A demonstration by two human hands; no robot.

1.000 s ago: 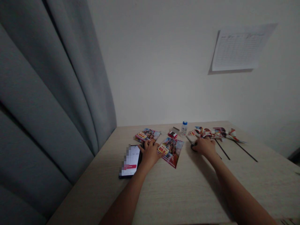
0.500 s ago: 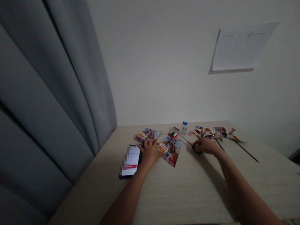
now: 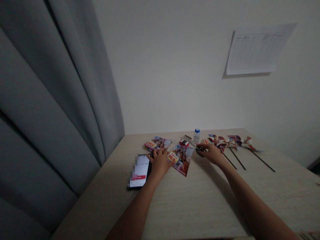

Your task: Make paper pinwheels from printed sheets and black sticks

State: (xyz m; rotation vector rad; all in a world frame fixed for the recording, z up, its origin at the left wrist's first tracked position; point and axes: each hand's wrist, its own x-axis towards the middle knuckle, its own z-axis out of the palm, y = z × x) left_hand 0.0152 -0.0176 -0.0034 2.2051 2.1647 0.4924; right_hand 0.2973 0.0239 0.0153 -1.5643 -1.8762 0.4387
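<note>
Scissors (image 3: 200, 150) sit clenched in my right hand (image 3: 212, 154), just right of the flyer (image 3: 182, 160), with pinwheels (image 3: 225, 142) beyond; my left hand (image 3: 160, 163) rests against that flyer's edge, fingers (image 3: 156, 154) released, phone (image 3: 140, 171) beside it.

1. Dim, flat light is filling the room, leaving the curtain (image 3: 50, 100) dark.
2. The right arm (image 3: 250, 203) is casting a soft shadow (image 3: 220, 180) across the worktop (image 3: 200, 213).
3. Wide-angle distortion is bending the edges of the view.
4. Pixelation is blurring part of the phone screen (image 3: 141, 170).

Head-worn view, facing forward and down, over a table (image 3: 190, 206)
</note>
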